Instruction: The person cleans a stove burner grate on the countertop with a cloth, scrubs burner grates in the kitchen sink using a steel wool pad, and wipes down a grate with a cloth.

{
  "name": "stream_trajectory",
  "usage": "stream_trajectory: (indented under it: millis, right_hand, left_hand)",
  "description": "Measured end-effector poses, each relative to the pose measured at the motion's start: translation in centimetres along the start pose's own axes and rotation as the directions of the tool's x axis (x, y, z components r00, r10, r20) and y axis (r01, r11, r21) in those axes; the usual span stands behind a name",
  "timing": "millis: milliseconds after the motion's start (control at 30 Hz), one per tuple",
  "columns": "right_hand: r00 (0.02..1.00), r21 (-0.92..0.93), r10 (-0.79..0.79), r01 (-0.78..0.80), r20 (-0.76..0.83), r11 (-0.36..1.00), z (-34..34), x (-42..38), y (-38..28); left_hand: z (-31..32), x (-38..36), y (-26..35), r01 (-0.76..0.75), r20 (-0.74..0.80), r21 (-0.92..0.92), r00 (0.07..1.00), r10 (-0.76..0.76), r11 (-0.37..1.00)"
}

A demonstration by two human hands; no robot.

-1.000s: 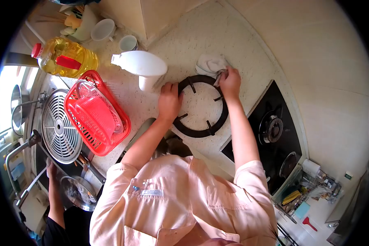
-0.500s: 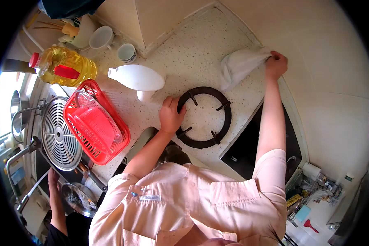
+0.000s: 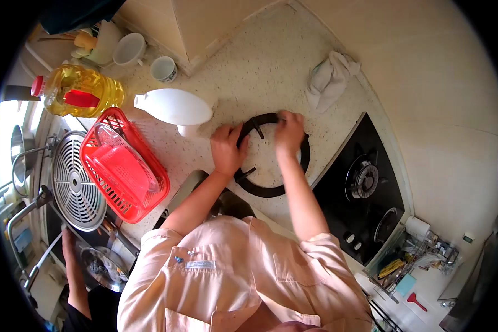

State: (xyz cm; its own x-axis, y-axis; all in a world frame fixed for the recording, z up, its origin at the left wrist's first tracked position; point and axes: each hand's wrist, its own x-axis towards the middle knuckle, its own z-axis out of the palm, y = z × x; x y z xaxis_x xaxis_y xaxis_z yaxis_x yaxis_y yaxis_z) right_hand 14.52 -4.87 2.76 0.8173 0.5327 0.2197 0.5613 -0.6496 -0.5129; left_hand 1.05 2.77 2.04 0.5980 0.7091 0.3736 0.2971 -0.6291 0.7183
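Note:
A round black pan support (image 3: 270,192) with inward prongs is on the speckled countertop in front of me. My left hand (image 3: 228,148) is closed around its left side, thumb on the inner edge. At the upper right of the ring, my right hand (image 3: 289,131) has its fingers curled over the rim and hides that part. A crumpled white cloth (image 3: 333,82) lies farther back, near the wall, apart from both hands. Just beyond my left hand is a white plastic bottle (image 3: 174,107).
Left of me are a red basket (image 3: 161,191) with clear plastic containers, an oil jug (image 3: 102,91) and a slotted metal disc (image 3: 66,193). A black gas hob (image 3: 337,188) is at right. Another person's arm (image 3: 74,265) reaches in at lower left.
My right hand has let go of the white cloth and moved left onto the ring. The cloth now lies bunched up by the wall. My left hand stays on the ring.

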Motion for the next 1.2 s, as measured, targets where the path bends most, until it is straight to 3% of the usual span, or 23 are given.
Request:
stream_trajectory:
  millis: [133,200,267,367,467,500,600,733,767,867,900,1000,1033,1200]
  right_hand:
    - [0.990,0.164,-0.128,0.116,0.065,0.980,0.0,-0.5,0.2]
    - [0.989,0.111,0.030,-0.046,0.147,0.993,-2.5,0.0,1.7]
    - [0.993,0.035,0.087,-0.090,0.083,0.995,-1.8,-0.4,2.7]
    - [0.991,0.070,-0.068,0.060,0.112,0.996,-0.1,-1.2,-0.6]
    - [0.959,0.063,-0.145,0.134,0.242,0.989,-2.5,0.4,1.7]
    - [0.978,0.053,-0.003,-0.008,0.209,0.999,-3.3,0.8,2.3]
    - [0.988,0.150,0.040,-0.063,0.149,0.987,-1.8,1.0,1.4]
    - [0.975,0.307,-0.058,-0.011,0.214,0.952,-1.0,0.7,-1.3]
    - [0.897,0.240,-0.227,0.142,0.379,0.960,-1.4,-0.3,2.5]
    - [0.883,0.218,-0.240,0.162,0.402,0.962,-3.5,-0.1,3.2]
    - [0.905,0.232,-0.126,0.031,0.407,0.972,-4.2,0.9,0.7]
    - [0.894,0.320,-0.299,0.191,0.334,0.928,-1.2,1.5,-0.3]
    - [0.926,0.375,-0.241,0.122,0.290,0.919,-0.5,0.7,-0.3]
    - [0.888,0.186,-0.250,0.190,0.387,0.964,-2.6,-1.6,2.4]
  left_hand:
    - [-0.2,0.3,0.2,-0.016,0.017,0.006,1.000,0.016,1.000]
    - [-0.2,0.3,0.2,-0.022,0.021,-0.005,1.000,0.022,1.000]
    - [0.3,0.5,0.1,-0.016,0.007,-0.008,1.000,0.016,1.000]
    - [0.2,0.1,0.2,0.000,0.018,0.011,1.000,0.000,1.000]
    - [-0.1,0.0,0.0,0.000,0.023,-0.002,1.000,0.000,1.000]
    - [0.1,0.2,0.0,-0.003,0.017,-0.020,1.000,0.004,1.000]
    - [0.3,0.1,0.0,-0.033,-0.017,0.010,0.999,0.033,0.999]
    - [0.0,0.3,-0.1,-0.034,0.006,-0.030,0.999,0.034,0.999]
    - [0.1,0.2,-0.3,-0.043,-0.002,-0.029,0.999,0.043,0.999]
    - [0.3,0.4,0.1,-0.029,-0.012,-0.012,0.999,0.029,0.999]
    - [0.1,0.2,0.1,-0.023,0.003,0.000,1.000,0.023,1.000]
    - [0.1,0.3,0.0,-0.021,-0.001,-0.044,1.000,0.021,0.999]
    - [0.0,0.3,-0.1,-0.018,0.007,-0.032,1.000,0.018,0.999]
    - [0.3,0.4,-0.2,-0.027,0.001,-0.025,1.000,0.027,0.999]
